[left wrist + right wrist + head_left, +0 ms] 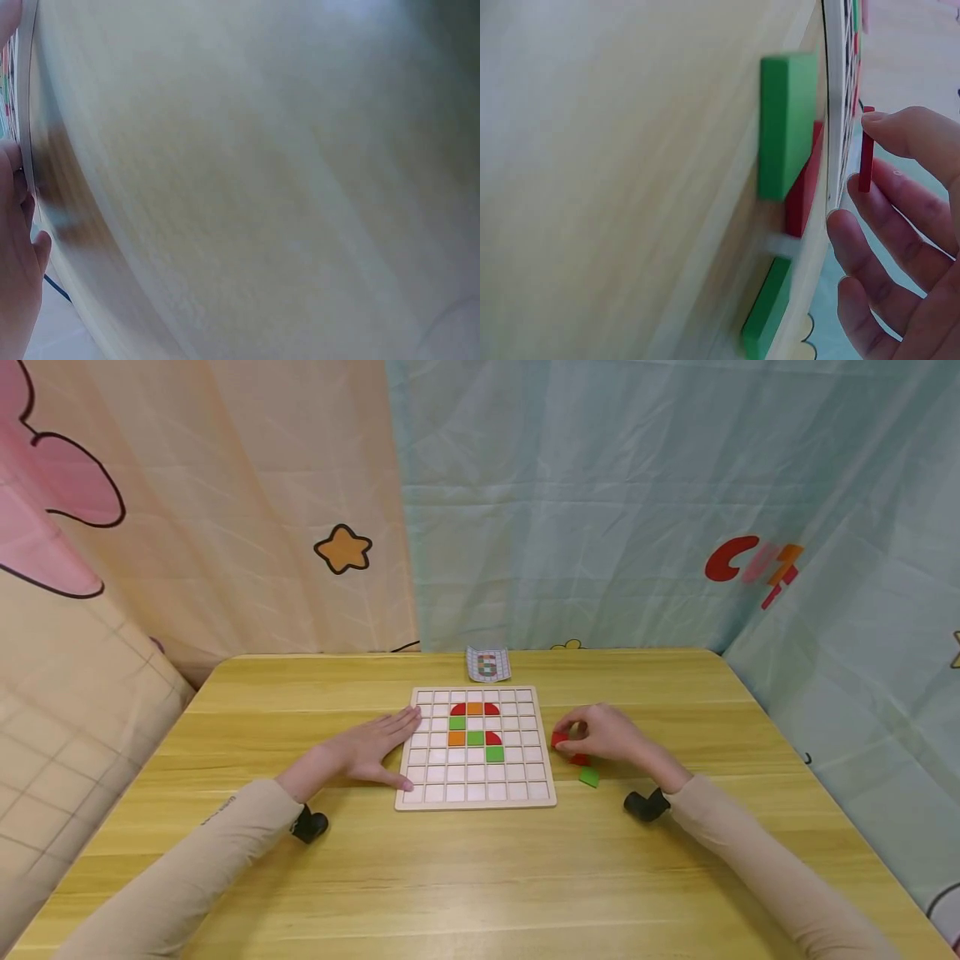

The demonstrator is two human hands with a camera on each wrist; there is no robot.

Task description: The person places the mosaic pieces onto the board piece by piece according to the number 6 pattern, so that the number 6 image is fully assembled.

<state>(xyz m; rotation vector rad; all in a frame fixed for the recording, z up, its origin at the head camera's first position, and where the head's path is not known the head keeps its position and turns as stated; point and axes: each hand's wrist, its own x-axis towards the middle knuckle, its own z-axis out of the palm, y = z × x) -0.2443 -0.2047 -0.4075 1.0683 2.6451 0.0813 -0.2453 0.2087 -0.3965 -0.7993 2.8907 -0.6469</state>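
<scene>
A pale gridded board [454,794] lies on the table, bearing several red, orange and green tiles near its middle. My left hand [375,747] rests along the board's left edge, fingers extended and thumb spread; only part of this hand [16,255] enters the left wrist view. Just right of the board, my right hand [606,732] pinches a small red tile [866,150] between thumb and fingers, held above the table. Below that hand lie another red tile [580,760] and a green tile [589,777]. The right wrist view shows a second loose green tile [787,127].
A small card [487,665] printed with a coloured grid pattern stands behind the board, by the table's far edge. Printed curtains [622,510] hang behind the wooden table [480,885]. Black wrist devices [647,806] sit under both forearms.
</scene>
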